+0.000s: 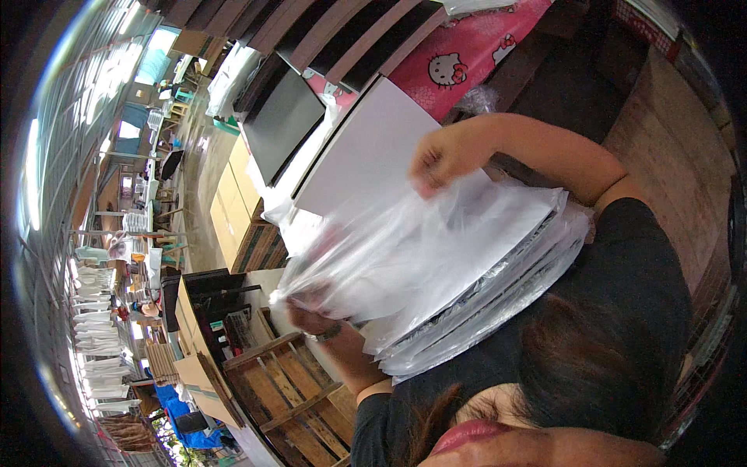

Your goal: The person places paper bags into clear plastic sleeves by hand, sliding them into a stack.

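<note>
While the view tilts steeply, the person's dark sleeves and hair fill the lower right, and both hands work at a clear plastic bag (420, 249) that lies across the middle. The bag is thin, glossy and creased, see-through enough that a white board shows under it. The left hand (315, 315) sits at the bag's lower left corner, fingers curled and closed on the film; a dark band circles that wrist. The right hand (436, 159) is at the bag's upper edge, fingers bunched and pinching a fold of the plastic. Below the bag rests a stack of bagged flat panels (482, 311), their edges striped dark and white, each in the same shiny wrap. A wooden pallet (292, 389) of brown slats lies just beside the left forearm. Past the bag a large white board (358, 148) leans flat, and beside it a black panel (282, 121). Tan cardboard boxes (233, 206) stand further left on the floor. At the top a pink cloth with a white cartoon cat face (467, 50) lies over dark boards. Far left, white garments (93, 311) hang in a row near bright windows.
</note>
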Demonstrator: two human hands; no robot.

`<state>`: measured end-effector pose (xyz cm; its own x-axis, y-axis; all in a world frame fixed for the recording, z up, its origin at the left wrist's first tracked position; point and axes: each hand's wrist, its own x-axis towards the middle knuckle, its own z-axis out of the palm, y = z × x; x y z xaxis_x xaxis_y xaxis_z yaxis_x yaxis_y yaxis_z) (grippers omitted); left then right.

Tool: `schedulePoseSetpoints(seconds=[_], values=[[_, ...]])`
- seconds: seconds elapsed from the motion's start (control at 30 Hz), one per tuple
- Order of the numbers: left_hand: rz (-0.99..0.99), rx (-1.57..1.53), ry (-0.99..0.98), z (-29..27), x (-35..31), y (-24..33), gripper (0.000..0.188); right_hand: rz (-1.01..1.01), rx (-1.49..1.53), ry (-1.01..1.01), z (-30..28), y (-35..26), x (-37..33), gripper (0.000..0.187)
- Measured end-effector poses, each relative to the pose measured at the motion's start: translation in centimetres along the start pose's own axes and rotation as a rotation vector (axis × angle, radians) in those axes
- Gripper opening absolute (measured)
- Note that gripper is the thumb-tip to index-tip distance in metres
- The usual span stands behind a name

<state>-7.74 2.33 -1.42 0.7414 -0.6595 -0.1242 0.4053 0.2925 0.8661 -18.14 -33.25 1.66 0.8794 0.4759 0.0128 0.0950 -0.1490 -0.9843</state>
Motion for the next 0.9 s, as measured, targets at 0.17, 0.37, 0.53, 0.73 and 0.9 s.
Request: schedulePoseSetpoints(seconds=[0.17,0.37,0.53,0.73,0.9], values=[[-0.156,1.298,-0.327,3.1,0.2,0.2,0.06,-0.381,0.45,0.567,-0.2,-0.5,-1.0,0.019],[0.14,0.323,-0.49,-12.4,3.6,-1.1,0.048,-0.02,0.231,0.062,-0.1,-0.6,-0.5,0.023],[-0.127,0.485,-0.451,-2.4,2.2,-1.8,0.048,-0.524,0.396,0.538,-0.9,0.6,-1.3,0.021],[-0.007,0.238,-0.267,-1.8,3.1,1.0,0.032,-0.296,0.597,0.504,-1.7,-1.0,-1.5,0.026],[0.302,0.126,-0.013,-2.3,6.6,1.7,0.042,-0.363,0.38,0.453,-4.4,-0.1,-1.6,0.034]])
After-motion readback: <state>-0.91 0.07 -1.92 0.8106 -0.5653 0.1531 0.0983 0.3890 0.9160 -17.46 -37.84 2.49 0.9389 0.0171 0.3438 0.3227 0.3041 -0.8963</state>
